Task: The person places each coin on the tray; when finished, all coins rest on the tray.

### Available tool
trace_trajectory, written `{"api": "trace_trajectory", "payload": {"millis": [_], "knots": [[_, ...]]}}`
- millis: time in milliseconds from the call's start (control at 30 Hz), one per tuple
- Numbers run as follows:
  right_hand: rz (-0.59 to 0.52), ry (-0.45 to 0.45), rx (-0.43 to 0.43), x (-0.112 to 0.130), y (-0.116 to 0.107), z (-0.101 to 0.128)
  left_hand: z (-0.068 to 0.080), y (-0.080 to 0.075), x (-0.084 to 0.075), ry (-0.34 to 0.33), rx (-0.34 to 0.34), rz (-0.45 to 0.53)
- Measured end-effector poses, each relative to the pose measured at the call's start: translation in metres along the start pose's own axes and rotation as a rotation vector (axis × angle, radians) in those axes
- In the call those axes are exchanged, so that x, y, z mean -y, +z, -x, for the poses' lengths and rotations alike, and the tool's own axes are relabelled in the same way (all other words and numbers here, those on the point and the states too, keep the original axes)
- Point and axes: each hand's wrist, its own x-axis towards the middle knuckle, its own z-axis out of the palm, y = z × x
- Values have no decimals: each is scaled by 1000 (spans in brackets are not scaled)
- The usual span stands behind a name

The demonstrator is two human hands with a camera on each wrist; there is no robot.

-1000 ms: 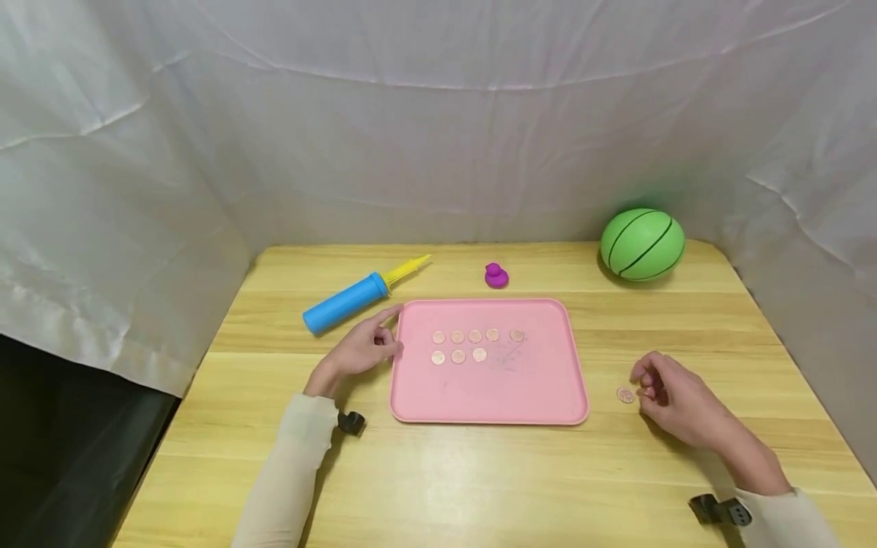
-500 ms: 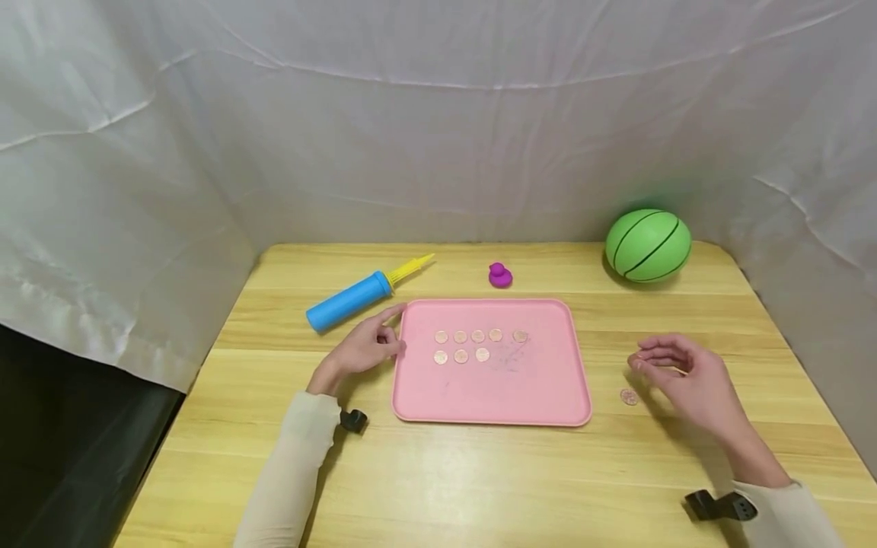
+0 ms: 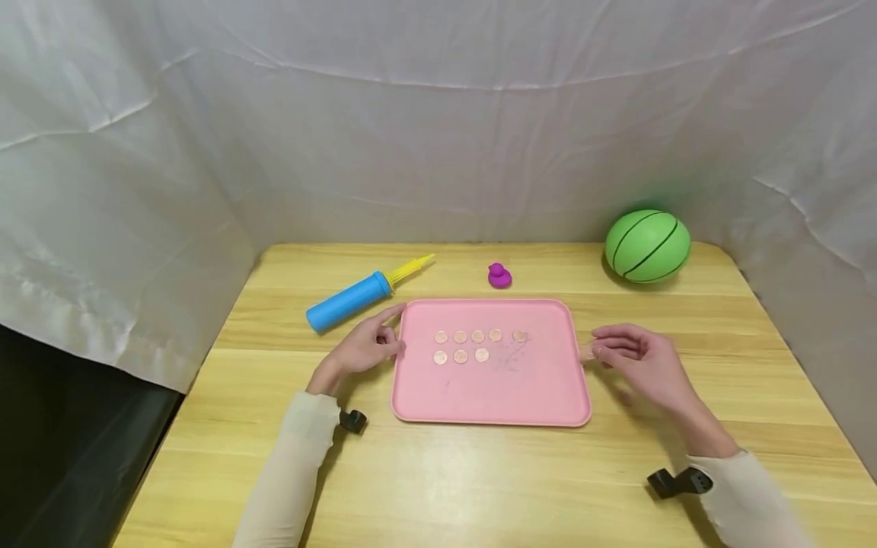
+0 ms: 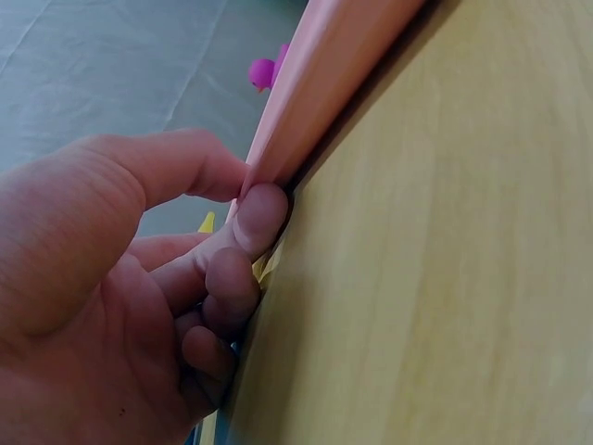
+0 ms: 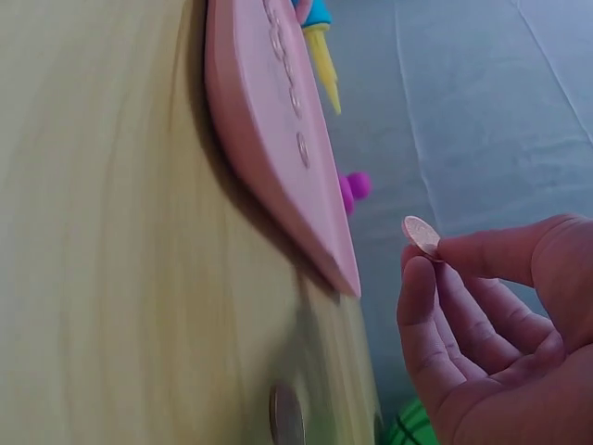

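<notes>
My left hand (image 3: 365, 346) pinches the left rim of the pink tray (image 3: 489, 411); in the left wrist view the thumb and a fingertip meet at that rim. Several copper-coloured coins (image 3: 460, 355) lie flat on the tray in two rows. Just off the tray's right edge, my right hand (image 3: 640, 361) is raised above the table. Its thumb and index finger pinch a coin (image 5: 422, 235), tilted in the right wrist view. Another coin (image 5: 287, 415) lies on the wooden table below that hand, blurred in the head view.
A blue hand pump (image 3: 349, 302) with a yellow nozzle lies behind the tray's left side. Behind the tray sits a purple rubber duck (image 3: 499, 275). A green ball (image 3: 647, 246) stands at the back right. Grey-white cloth (image 3: 438, 152) hangs around the table.
My right hand has lifted a coin from the table and carried it left, towards the tray's right edge. The left hand and the coins on the tray have stayed put.
</notes>
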Motion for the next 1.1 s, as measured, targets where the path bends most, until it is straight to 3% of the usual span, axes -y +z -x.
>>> {"api": "trace_trajectory", "payload": {"millis": [467, 867, 1100], "knots": [[-167, 85, 66, 20, 41, -29, 0, 0, 0, 2, -8, -11], [-147, 135, 127, 28, 79, -54, -1, 0, 2, 12, -3, 4], [-172, 82, 201, 28, 93, -64, 0, 0, 3, 25, -6, -5]]}}
